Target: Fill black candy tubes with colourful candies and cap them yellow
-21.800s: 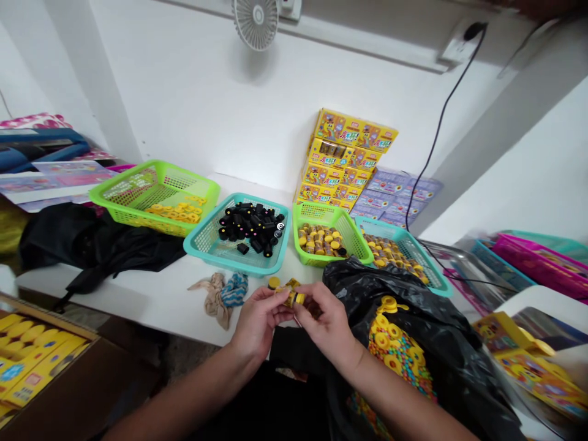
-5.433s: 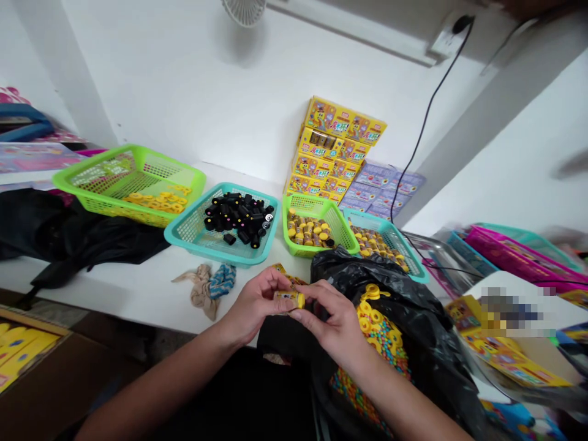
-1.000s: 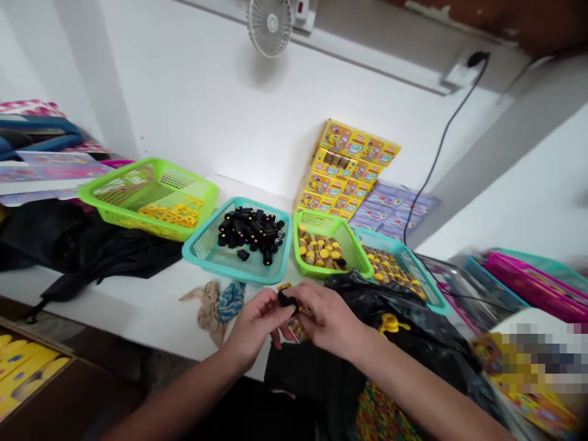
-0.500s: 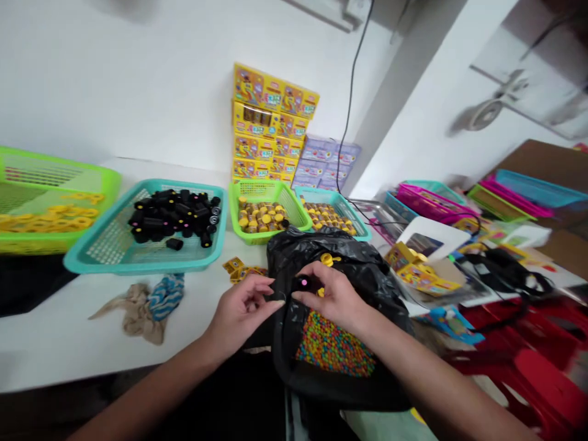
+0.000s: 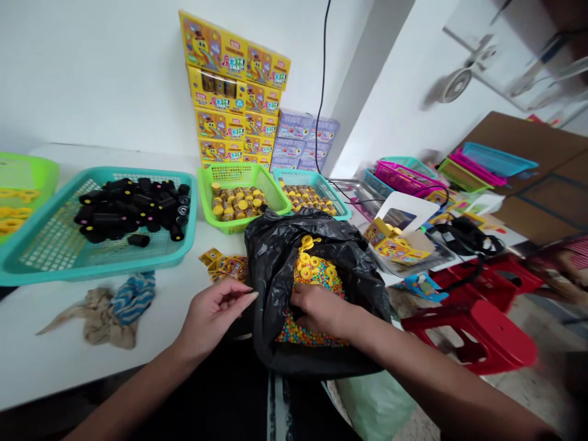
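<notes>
A container lined with a black plastic bag (image 5: 316,223) sits before me, holding many small multicoloured beads (image 5: 312,339). Yellow plastic caps with ring shapes (image 5: 310,267) lie on the beads toward the back. My right hand (image 5: 319,310) reaches down into the beads with curled fingers; its fingertips and anything in them are hidden. At the bag's left edge hovers my left hand (image 5: 215,315), thumb and forefinger pinched together; whether something small is between them I cannot make out. Printed yellow cards (image 5: 225,264) lie on the table just beyond it.
A teal basket (image 5: 177,260) holds black cylinders (image 5: 133,208). A green basket (image 5: 271,190) and another teal basket (image 5: 344,211) hold small yellow-capped jars. Yellow boxes (image 5: 220,122) are stacked behind. Cloths (image 5: 110,315) lie at left; red stools (image 5: 487,334) stand at right.
My right hand has gone down from above the bag into the beads; the black cylinder it held is now out of sight. My left hand has moved slightly away. The view has shifted right.
</notes>
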`<state>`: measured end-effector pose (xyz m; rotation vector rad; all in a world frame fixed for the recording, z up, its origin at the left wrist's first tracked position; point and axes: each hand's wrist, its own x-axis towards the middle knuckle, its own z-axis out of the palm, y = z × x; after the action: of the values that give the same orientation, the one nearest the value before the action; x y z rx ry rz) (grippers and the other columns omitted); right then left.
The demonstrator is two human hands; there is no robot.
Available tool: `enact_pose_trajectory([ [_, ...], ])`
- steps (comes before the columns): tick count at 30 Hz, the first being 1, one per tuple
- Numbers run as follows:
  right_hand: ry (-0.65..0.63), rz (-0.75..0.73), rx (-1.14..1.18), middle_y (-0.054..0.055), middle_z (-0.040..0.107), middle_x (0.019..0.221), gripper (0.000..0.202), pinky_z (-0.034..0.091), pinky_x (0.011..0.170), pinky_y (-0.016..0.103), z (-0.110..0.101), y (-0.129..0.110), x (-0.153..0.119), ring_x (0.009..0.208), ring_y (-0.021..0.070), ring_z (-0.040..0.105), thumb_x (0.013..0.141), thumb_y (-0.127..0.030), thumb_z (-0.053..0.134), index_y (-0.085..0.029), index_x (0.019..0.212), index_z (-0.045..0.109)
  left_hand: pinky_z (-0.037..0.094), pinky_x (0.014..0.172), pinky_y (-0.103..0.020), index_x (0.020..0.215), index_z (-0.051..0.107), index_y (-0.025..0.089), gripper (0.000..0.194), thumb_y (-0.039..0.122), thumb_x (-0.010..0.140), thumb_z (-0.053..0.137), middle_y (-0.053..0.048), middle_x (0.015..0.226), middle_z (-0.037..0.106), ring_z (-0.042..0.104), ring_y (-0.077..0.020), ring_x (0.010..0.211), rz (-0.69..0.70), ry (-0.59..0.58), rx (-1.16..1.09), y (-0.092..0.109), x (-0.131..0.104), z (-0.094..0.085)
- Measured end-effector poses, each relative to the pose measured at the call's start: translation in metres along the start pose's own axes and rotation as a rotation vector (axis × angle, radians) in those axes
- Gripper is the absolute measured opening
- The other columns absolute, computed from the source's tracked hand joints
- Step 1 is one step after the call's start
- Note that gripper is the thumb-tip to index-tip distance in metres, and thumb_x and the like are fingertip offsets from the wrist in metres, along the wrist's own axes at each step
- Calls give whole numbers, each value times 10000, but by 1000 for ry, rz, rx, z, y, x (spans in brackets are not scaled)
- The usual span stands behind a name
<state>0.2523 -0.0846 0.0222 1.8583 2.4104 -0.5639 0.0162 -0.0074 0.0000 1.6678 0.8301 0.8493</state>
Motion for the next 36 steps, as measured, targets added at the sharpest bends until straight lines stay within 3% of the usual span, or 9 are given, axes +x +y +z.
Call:
enact_pose_trajectory([
  [4, 71, 38, 218, 22, 690, 892, 287, 516, 676, 244, 0, 6, -7, 763, 154, 647, 726, -208, 780, -157, 985, 667, 412, 519, -216, 866, 692, 189, 182, 364, 825, 662, -2, 710, 639, 529, -109, 566, 135, 18, 147, 7, -3, 1],
  [9, 355, 19, 772, -3, 666, 834, 308, 520, 687, 267, -4, 4, -24, 737, 145, 635, 730, -313, 789, -163, 961, 652, 475, 648, -253, 1003, 694, 195, 217, 305, 817, 679, -49, 871, 661, 594, -152, 747, 403, -93, 262, 27, 1, 21],
  [16, 673, -117, 593, 20, 661, 801, 162, 475, 703, 281, -6, -11, -33, 751, 158, 604, 747, -206, 753, -193, 894, 686, 514, 697, -267, 1118, 605, 180, 356, 303, 794, 688, -63, 1011, 685, 637, -178, 858, 91, -426, -99, 42, 16, 55],
  [19, 630, -71, 690, 16, 664, 801, 211, 487, 665, 270, -5, -13, -33, 708, 147, 605, 738, -249, 760, -183, 906, 650, 511, 739, -275, 1085, 615, 162, 343, 285, 777, 705, -61, 994, 688, 637, -186, 888, 23, -431, -209, 41, 18, 58],
  [22, 424, -16, 795, 23, 700, 864, 284, 516, 675, 266, -11, -1, -29, 742, 150, 651, 763, -300, 740, -170, 981, 613, 516, 660, -266, 1113, 628, 152, 362, 308, 791, 686, -52, 911, 685, 631, -163, 761, -46, -407, -259, 40, 19, 59],
  [25, 287, 246, 477, 32, 721, 891, 184, 511, 703, 258, -23, 22, -16, 794, 158, 676, 825, -224, 643, -164, 999, 632, 509, 594, -259, 1104, 646, 147, 370, 339, 790, 685, -47, 864, 674, 598, -144, 672, -58, -315, -244, 38, 19, 59],
  [28, 280, 478, 201, 104, 723, 941, 161, 492, 768, 317, -27, 40, 3, 887, 236, 674, 791, -221, 657, -150, 933, 680, 505, 627, -259, 1041, 654, 148, 320, 326, 779, 698, -44, 863, 669, 599, -149, 709, -34, -277, -221, 33, 19, 60],
  [32, 223, 521, 66, 177, 718, 987, 206, 477, 815, 383, -19, 43, 20, 959, 342, 662, 691, -208, 719, -133, 881, 696, 460, 615, -239, 978, 641, 156, 251, 278, 767, 703, -18, 817, 645, 578, -136, 695, -10, -276, -147, 31, 17, 61],
  [36, 209, 461, -7, 134, 721, 993, 296, 480, 824, 336, -11, 36, 17, 962, 287, 676, 734, -77, 560, -154, 996, 675, 395, 571, -207, 903, 635, 154, 218, 228, 721, 728, 14, 752, 613, 512, -99, 624, -4, -284, -110, 37, 16, 60],
])
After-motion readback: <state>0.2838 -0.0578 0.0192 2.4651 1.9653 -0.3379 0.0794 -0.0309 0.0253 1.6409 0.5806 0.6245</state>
